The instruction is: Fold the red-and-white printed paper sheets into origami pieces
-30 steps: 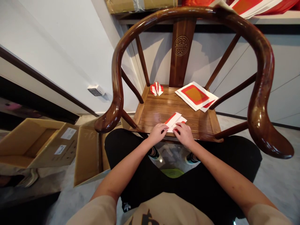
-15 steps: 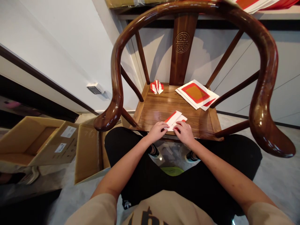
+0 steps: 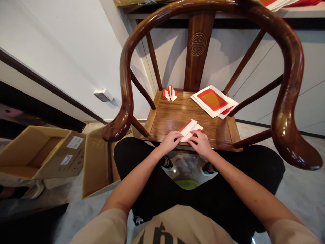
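A partly folded white and red paper [image 3: 189,129] lies near the front edge of the wooden chair seat [image 3: 172,113]. My left hand [image 3: 170,141] grips its lower left edge, fingers pressed together. At its lower right corner, my right hand [image 3: 200,143] has thumb and fingers closed on the paper, with some red showing beside the fingertips. A small folded red and white paper piece [image 3: 170,93] sits at the back left of the seat. Flat white sheets with a red and gold rectangle [image 3: 212,100] are stacked at the back right.
The chair's curved armrests [image 3: 286,142] rise on both sides of the seat. Open cardboard boxes [image 3: 59,156] stand on the floor at the left, with another person's shoe [image 3: 35,189] near them. More papers [image 3: 279,4] lie on a shelf behind.
My right hand's fingers have shifted slightly on the paper's right side, and more red shows there. My left hand stays nearly in place. The view has moved a little.
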The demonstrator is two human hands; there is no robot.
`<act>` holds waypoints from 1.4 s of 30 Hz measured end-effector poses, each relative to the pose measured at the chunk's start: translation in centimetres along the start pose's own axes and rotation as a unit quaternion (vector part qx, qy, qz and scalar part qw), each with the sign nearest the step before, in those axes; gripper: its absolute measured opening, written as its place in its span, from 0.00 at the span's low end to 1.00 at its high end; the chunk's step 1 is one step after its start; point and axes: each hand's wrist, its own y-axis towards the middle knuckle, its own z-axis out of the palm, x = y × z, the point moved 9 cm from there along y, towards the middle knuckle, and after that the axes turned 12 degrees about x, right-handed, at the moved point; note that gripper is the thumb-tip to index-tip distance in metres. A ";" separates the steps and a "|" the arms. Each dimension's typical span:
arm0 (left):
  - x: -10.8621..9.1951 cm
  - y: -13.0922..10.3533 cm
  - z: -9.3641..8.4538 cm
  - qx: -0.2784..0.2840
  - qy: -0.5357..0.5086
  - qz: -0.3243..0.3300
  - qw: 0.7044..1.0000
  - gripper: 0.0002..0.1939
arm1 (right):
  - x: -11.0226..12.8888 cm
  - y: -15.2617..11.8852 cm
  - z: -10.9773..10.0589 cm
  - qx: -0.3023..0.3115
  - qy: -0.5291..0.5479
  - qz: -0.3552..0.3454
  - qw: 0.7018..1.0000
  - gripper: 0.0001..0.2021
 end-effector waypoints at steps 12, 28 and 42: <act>-0.7 -0.6 -0.2 -0.010 0.082 0.012 0.997 0.12 | -0.5 0.2 0.3 0.024 -0.013 0.008 1.000 0.08; -1.4 -0.9 0.7 0.037 0.166 0.020 0.985 0.13 | -0.3 0.2 0.2 0.013 -0.014 0.007 1.000 0.08; -0.6 -0.7 0.5 -0.030 0.079 -0.040 0.996 0.08 | -0.8 0.5 0.5 0.006 -0.015 0.037 0.999 0.10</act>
